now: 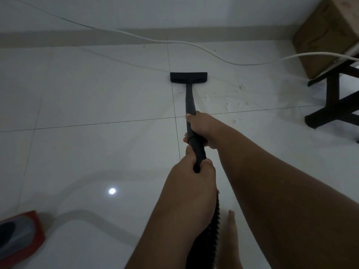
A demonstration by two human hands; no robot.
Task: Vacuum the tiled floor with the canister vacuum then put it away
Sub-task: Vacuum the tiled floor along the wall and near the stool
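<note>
A black vacuum wand (189,98) runs away from me to a flat black floor head (188,77) resting on the white tiled floor (87,98). My right hand (202,127) grips the wand higher up, and my left hand (196,171) grips its near end where the ribbed black hose (211,228) begins. Small white scraps of debris (227,105) lie on the tiles to the right of the wand. The red canister vacuum (19,237) sits at the bottom left corner, partly cut off.
A white power cord (194,44) crosses the floor along the far wall toward the right. A dark wooden stool leg frame (334,105) and a cardboard box (326,35) stand at the right. My bare foot (231,233) shows beside the hose.
</note>
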